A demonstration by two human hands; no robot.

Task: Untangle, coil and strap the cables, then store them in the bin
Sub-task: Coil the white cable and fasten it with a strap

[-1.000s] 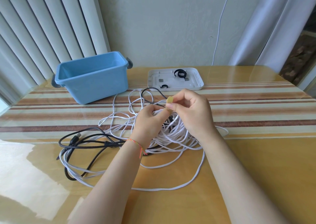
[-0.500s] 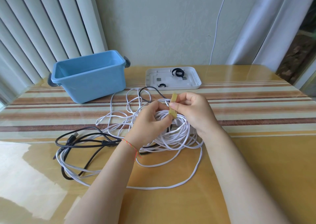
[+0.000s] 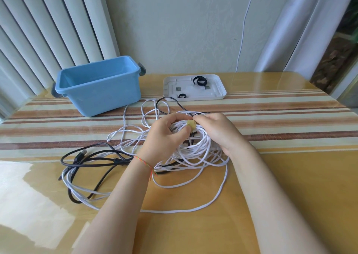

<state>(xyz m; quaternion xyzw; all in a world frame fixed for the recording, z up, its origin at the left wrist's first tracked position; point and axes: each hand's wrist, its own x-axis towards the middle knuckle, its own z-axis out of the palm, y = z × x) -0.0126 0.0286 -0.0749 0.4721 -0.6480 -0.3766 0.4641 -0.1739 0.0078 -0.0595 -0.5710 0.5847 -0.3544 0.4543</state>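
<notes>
A long white cable (image 3: 193,151) lies partly coiled at the middle of the table, with loose loops trailing left and toward me. A black cable (image 3: 93,156) with a USB plug is tangled through it on the left. My left hand (image 3: 164,137) grips the top of the white coil. My right hand (image 3: 215,129) pinches a small yellow strap (image 3: 190,124) against the coil, its fingertips meeting those of my left hand. The blue bin (image 3: 100,90) stands open at the back left.
A white tray (image 3: 213,96) behind the cables holds black straps (image 3: 200,80) and small clips. A thin white cord (image 3: 242,40) hangs down the wall. Curtains flank the table; its right edge runs near a window.
Both hands have lowered onto the coil, and the yellow strap, held up above it a second ago, is now pressed against the white loops.
</notes>
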